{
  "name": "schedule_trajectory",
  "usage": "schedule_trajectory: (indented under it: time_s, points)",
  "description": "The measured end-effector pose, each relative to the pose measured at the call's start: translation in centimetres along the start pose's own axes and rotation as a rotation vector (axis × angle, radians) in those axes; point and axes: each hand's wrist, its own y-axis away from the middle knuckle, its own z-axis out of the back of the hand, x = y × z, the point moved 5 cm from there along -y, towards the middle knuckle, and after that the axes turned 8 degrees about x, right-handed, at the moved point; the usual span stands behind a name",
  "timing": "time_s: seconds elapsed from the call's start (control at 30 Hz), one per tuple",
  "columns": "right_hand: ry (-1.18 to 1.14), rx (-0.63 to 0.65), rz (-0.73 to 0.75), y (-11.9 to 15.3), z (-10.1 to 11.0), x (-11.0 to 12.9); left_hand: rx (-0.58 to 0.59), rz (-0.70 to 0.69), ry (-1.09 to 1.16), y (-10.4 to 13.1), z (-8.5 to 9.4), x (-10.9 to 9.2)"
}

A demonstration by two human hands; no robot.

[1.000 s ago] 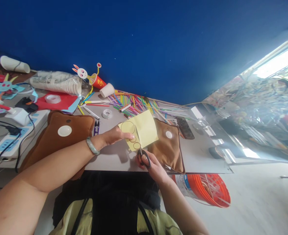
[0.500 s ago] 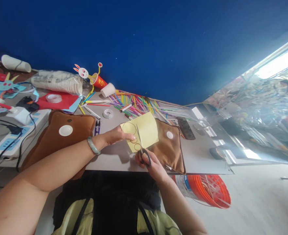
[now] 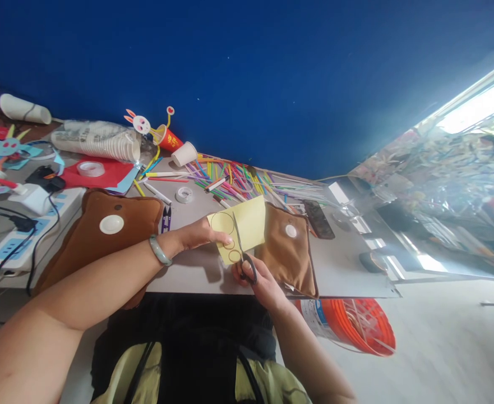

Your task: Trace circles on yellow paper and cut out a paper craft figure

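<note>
A sheet of yellow paper [image 3: 250, 221] with several drawn circles is pinched at its left edge by my left hand [image 3: 200, 233], the thumb lying on top beside the circles. My right hand [image 3: 261, 283] grips dark-handled scissors [image 3: 249, 268], fingers in the loops. The scissor blades point away from me and lie along the paper, just right of the circles. Beyond the paper's right edge lies a brown hand-warmer-like cushion [image 3: 289, 255] with a white round cap. A similar brown cushion [image 3: 123, 216] rests under and behind my left forearm.
Coloured straws [image 3: 234, 179] are scattered along the back, near a paper cup [image 3: 184, 154] and a tape roll [image 3: 184, 194]. Small purple snips [image 3: 166, 220] lie left of the paper. A power strip [image 3: 36, 230] stands far left; an orange bucket [image 3: 364, 328] is below the table's right side.
The right part of the yellow paper has tilted and shifted slightly left, baring more of the right cushion. The scissors stay at the paper, their handles slightly shifted.
</note>
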Motion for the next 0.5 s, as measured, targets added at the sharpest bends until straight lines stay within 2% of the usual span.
schedule_trajectory:
  time_s: [0.5]
  points:
    - [-0.011,-0.049,-0.047,-0.52,0.18,-0.16,-0.008,0.056,0.006,-0.04,0.16,0.13]
